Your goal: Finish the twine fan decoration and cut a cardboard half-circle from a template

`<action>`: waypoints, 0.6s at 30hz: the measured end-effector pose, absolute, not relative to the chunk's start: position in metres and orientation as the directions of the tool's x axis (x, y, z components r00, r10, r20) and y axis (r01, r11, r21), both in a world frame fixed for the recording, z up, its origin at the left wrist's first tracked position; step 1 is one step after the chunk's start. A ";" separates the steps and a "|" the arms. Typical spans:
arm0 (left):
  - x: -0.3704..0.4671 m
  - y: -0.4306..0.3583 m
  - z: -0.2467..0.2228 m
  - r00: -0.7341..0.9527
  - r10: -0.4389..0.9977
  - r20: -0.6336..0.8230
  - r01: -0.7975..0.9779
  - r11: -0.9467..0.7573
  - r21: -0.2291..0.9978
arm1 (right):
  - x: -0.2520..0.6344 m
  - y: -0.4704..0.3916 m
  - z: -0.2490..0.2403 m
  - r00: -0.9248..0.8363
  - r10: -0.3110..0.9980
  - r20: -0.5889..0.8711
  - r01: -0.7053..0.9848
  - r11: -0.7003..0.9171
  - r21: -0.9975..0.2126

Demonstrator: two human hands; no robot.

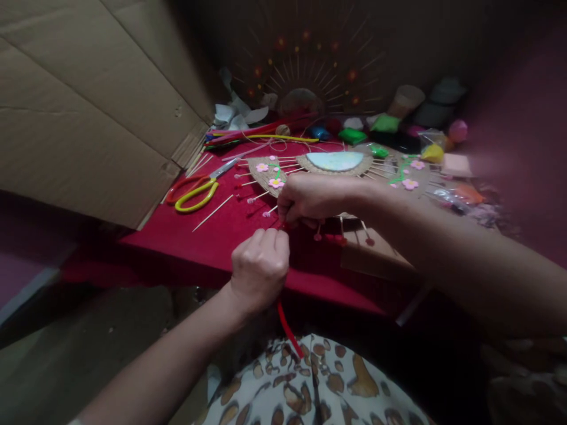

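My left hand (261,262) is closed in a fist around a red pipe cleaner (289,330), whose loose end hangs down toward my lap. Just above it, my right hand (301,198) pinches at the red upper end, close to the stick tips of a fan-shaped craft; its fingertips are mostly hidden. The craft has a twine-wrapped band (262,171) with pink clay flowers (276,183) and a pale blue half-disc (335,160) at its centre. Thin sticks fan outward, with small red and pink knobs (266,214) on their ends. My right forearm covers part of it.
Scissors (196,196) with red and yellow handles lie left beside a loose stick (212,213). Coloured pipe cleaners (283,138), clay packets (352,136) and a jar (405,100) line the back. A tall cardboard sheet (101,112) stands left; a cardboard piece (376,255) lies front right.
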State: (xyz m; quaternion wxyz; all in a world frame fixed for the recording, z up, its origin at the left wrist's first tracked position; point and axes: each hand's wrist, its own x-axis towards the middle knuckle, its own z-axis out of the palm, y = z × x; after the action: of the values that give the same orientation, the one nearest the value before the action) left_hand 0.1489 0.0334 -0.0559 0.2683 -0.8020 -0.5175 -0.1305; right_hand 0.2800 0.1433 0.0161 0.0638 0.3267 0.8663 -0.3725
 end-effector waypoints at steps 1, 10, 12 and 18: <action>0.145 0.035 -0.057 0.410 0.761 0.503 0.912 -0.323 -0.255 | 0.281 0.144 0.017 -0.783 0.511 -0.355 0.606 0.500 -0.619; 0.133 0.038 -0.051 0.331 0.808 0.487 0.941 -0.322 -0.104 | 0.287 0.137 0.022 -0.808 0.484 -0.337 0.579 0.547 -0.605; 0.132 0.038 -0.050 0.348 0.808 0.475 0.936 -0.327 -0.129 | 0.286 0.133 0.019 -0.830 0.487 -0.272 0.546 0.607 -0.578; 0.125 0.040 -0.044 0.429 0.761 0.486 0.903 -0.374 -0.212 | 0.278 0.122 0.014 -0.841 0.498 -0.210 0.540 0.761 -0.359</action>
State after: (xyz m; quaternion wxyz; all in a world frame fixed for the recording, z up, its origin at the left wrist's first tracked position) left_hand 0.1252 0.0400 -0.0440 0.2277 -0.8142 -0.5109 -0.1558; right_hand 0.2783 0.1219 0.0136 0.0510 0.2771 0.9369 -0.2069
